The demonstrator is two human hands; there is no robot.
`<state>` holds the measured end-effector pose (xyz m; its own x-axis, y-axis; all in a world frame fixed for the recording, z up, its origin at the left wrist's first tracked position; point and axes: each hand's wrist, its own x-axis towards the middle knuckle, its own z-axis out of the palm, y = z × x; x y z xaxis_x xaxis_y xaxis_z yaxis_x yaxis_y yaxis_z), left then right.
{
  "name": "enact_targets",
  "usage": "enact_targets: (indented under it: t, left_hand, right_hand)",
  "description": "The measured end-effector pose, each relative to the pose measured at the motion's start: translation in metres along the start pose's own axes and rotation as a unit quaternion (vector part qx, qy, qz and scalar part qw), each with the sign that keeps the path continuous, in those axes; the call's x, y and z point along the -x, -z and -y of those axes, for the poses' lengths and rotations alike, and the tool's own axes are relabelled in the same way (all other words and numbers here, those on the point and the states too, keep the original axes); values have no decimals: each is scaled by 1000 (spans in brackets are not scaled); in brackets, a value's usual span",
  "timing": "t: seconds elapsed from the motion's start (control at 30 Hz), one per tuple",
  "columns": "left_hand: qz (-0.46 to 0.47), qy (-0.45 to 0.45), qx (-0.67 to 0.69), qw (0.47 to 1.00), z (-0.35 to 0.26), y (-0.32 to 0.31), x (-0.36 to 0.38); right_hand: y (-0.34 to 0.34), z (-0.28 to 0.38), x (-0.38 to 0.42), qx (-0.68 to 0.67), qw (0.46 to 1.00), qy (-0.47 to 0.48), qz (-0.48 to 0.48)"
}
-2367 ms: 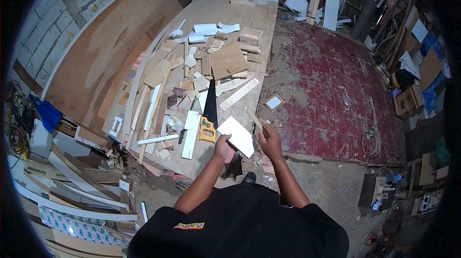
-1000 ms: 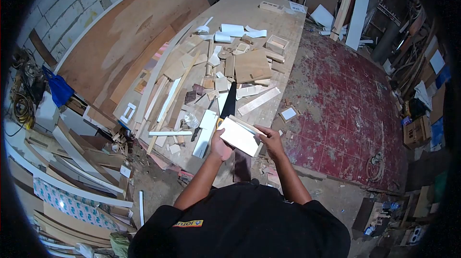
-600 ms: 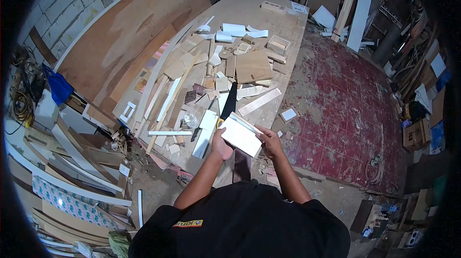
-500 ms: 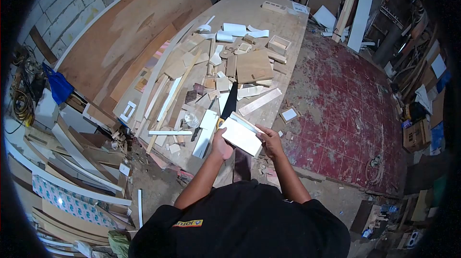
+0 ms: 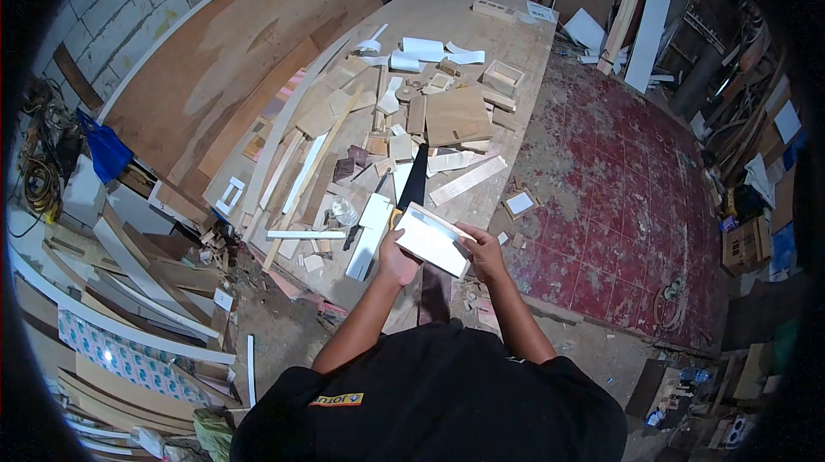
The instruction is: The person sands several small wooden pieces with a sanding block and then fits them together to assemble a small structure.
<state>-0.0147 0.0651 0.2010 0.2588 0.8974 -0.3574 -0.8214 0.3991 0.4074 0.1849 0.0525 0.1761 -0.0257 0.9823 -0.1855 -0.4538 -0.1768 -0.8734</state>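
In front of my body I hold a white-faced wooden piece, a flat rectangle with a raised bare-wood edge along its far side. My left hand grips its left end, thumb on the white face. Around the right end is my right hand, thumb on top and fingers mostly out of sight underneath. Just beyond the piece lies a handsaw with a dark blade; its yellow handle is partly hidden by the piece and my left hand. Left of my left hand rests a long white board.
The wooden worktable carries many offcuts, a square plywood panel, curled white strips, a small open wooden box and a clear container. A large plywood sheet leans at left. Red flooring is at right.
The piece has tilted slightly in my hands, and a grey shaded band now shows beside its raised edge. Both hands keep their hold.
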Motion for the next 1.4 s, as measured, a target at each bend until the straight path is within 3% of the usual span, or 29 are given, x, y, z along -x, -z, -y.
enact_targets:
  t: [0.17, 0.27, 0.33, 0.53, 0.87, 1.03, 1.23, 1.3, 1.37, 1.4]
  left_hand:
    - [83, -16, 38, 996, -3, -6, 4]
    - [80, -48, -22, 995, -3, -22, 14]
    - [143, -77, -98, 982, -4, -27, 17]
    - [179, -84, -169, 966, -6, -39, 22]
    - [160, -104, -222, 956, -6, -47, 29]
    - [169, -174, -281, 929, -5, -47, 27]
    - [128, -112, -385, 907, -19, -43, 23]
    - [130, -94, -387, 908, -24, -39, 23]
    - [132, -75, -389, 909, -24, -39, 23]
    - [115, -108, -407, 900, -21, -39, 22]
  right_hand:
    - [4, 2, 3, 23, 1000, 1, 19]
    - [8, 9, 6, 48, 998, -20, 18]
    - [14, 9, 6, 71, 997, -35, 16]
    - [12, 12, 8, -39, 999, -36, 9]
    - [15, 9, 8, -50, 998, -23, 23]
    - [10, 13, 12, -46, 999, -22, 5]
    - [25, 10, 10, 34, 999, 3, -9]
    - [24, 10, 7, 113, 989, 98, 7]
    - [21, 17, 12, 161, 980, 119, 9]
    - [15, 26, 17, 209, 968, 140, 10]
